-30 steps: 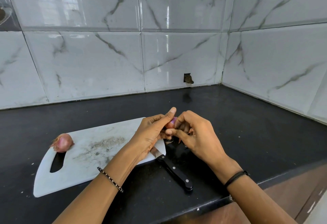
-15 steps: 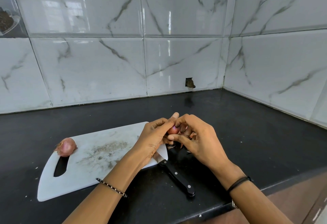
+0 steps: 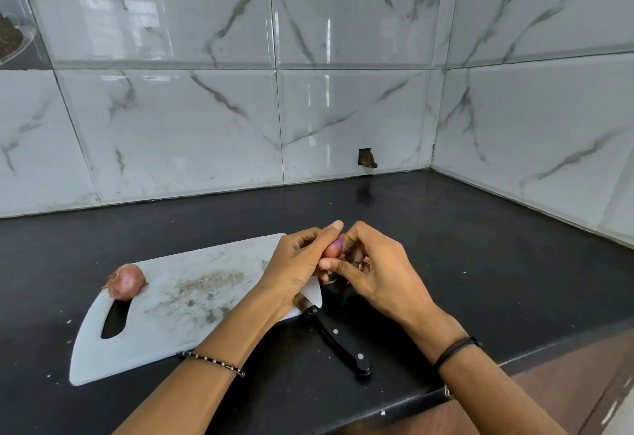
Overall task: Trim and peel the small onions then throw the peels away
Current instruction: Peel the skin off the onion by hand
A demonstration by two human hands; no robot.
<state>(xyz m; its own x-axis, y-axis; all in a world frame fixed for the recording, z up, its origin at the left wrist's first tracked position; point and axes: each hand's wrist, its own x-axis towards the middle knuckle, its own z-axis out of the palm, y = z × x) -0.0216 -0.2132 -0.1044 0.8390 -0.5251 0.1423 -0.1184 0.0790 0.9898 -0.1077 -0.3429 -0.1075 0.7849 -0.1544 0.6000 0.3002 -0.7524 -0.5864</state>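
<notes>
A small purple onion (image 3: 334,247) is held between both hands above the right end of the white cutting board (image 3: 178,311). My left hand (image 3: 298,266) grips it from the left, thumb up over its top. My right hand (image 3: 374,270) pinches it from the right, with bits of brown peel (image 3: 362,264) caught in its fingers. A second onion (image 3: 125,281), still in its skin, lies at the board's left end by the handle slot. A black-handled knife (image 3: 338,340) lies on the counter, its blade partly hidden under my left hand.
The black counter (image 3: 463,252) runs into a tiled corner at the back right. Its front edge (image 3: 394,410) is close below my wrists. Crumbs and stains mark the middle of the board.
Both hands stay together around the onion with small finger shifts. More of the onion's purple flesh shows between the fingers now.
</notes>
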